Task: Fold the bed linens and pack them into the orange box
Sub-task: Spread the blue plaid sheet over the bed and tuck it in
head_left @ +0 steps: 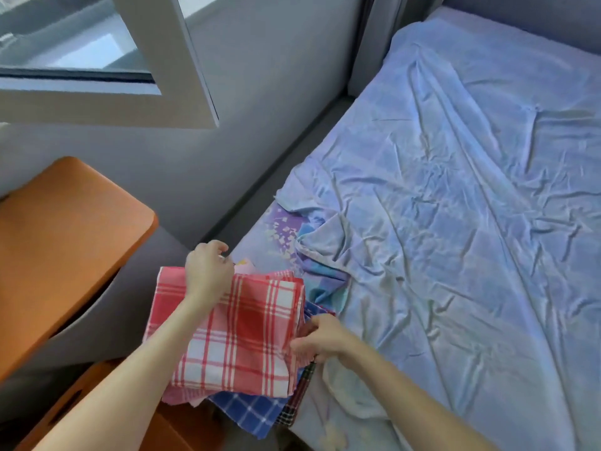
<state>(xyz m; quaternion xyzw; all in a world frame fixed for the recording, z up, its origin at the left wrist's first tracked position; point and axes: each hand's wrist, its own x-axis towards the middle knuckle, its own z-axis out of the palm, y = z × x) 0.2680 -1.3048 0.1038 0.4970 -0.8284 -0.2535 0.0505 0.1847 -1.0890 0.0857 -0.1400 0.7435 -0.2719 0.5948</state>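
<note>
The left hand [208, 268] is seen at the far corner of the stack of folded linens [240, 330], fingers curled over its edge and gripping it. The right hand [320, 336] is clamped on the stack's near right edge, thumb and curled fingers pinching the layers together. So the stack is held from both sides, at the bed's corner and partly over the orange box [172, 431].

A red-and-white plaid piece is carried on top. Under it a pink layer [182, 398], a blue checked cloth [250, 415] and a dark plaid edge [296, 405] are showing at the near side.

The orange box is caught only in part, below the left forearm and the stack. One wall with a dark handle slot can be made out, but the inside is covered by arm and cloth, so what is in it cannot be told. Up and to the left a broad orange panel [65, 239] is tilted against the grey wall [260, 76]; whether it is the box's lid cannot be told.

To the right a crumpled blue sheet [455, 222] is spread over the bed, running out of frame. A purple floral linen [286, 229] is peeking from under its turned-back corner, mostly hidden. A window [81, 43] is cut off at top left.
</note>
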